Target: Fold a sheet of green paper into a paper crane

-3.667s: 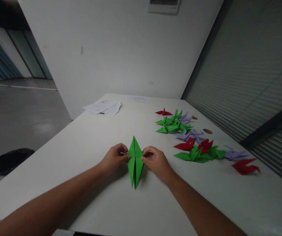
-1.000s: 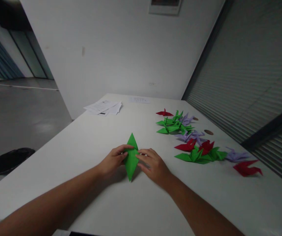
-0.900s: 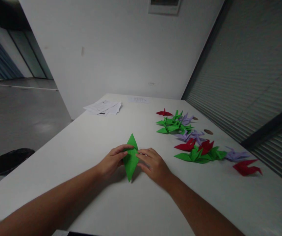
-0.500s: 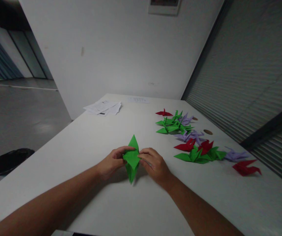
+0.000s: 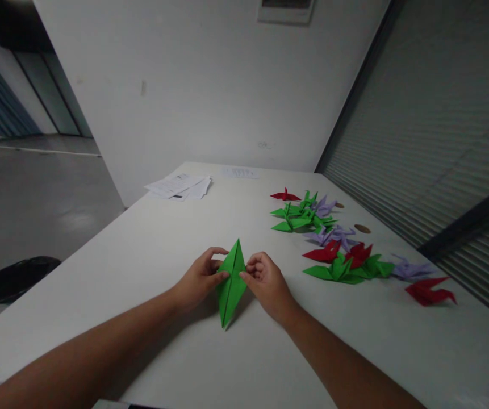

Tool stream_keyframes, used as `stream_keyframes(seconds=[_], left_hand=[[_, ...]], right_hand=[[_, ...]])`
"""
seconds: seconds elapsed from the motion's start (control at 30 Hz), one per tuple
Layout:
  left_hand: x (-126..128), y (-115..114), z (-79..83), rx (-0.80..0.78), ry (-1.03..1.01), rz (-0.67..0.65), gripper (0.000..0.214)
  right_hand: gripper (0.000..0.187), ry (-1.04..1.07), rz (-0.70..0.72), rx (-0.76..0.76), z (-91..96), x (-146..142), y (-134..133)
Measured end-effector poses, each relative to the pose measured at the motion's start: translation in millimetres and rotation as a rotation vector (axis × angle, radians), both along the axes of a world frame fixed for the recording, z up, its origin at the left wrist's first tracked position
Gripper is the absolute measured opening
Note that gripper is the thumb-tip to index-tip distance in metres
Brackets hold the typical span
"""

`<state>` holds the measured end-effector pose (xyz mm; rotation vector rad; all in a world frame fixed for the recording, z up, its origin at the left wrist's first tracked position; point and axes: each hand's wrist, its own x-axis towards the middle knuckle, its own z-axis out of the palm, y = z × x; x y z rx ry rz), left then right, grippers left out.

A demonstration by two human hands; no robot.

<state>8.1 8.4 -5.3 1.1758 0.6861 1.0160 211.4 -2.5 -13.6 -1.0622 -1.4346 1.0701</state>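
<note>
A green folded paper [image 5: 231,283], a long narrow diamond with a crease down its middle, lies on the white table [image 5: 171,238] in front of me. My left hand [image 5: 199,278] pinches its left edge with curled fingers. My right hand [image 5: 265,278] pinches the right edge at the same height. Both points of the diamond stick out past my fingers, one away from me and one toward me.
Finished paper cranes in green [image 5: 297,218], red [image 5: 325,251] and lilac [image 5: 410,268] lie scattered to the right. A stack of white sheets [image 5: 180,186] sits at the far left of the table. A dark round object [image 5: 14,278] lies on the floor at left.
The paper was turned over and handled between my hands; it now lies as a long narrow diamond again, and my fingers have shifted from pressing on top to pinching its two side edges.
</note>
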Motion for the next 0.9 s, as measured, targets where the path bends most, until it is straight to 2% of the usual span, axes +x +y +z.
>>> stream_keyframes(seconds=[0.07,0.2,0.37,0.6,0.9], left_hand=[[-1,0,0.1,0.001,0.021,0.05,0.056],[-3,2,0.1,0.018,0.038,0.098,0.049],[-4,4,-1.0,0.141,0.128,0.129,0.038],[-4,1,-2.2,0.239,0.246,-0.033,0.022],[-4,3,-1.8,0.162,0.194,0.074,0.023]], right_hand=[[0.031,0.004,-0.016,-0.002,3.5,1,0],[0.034,0.029,-0.018,-0.029,7.7,3,0],[0.037,0.025,-0.026,-0.038,5.4,3,2],[0.035,-0.005,-0.013,-0.017,5.4,4,0],[0.035,0.186,0.123,-0.157,15.2,3,-4]])
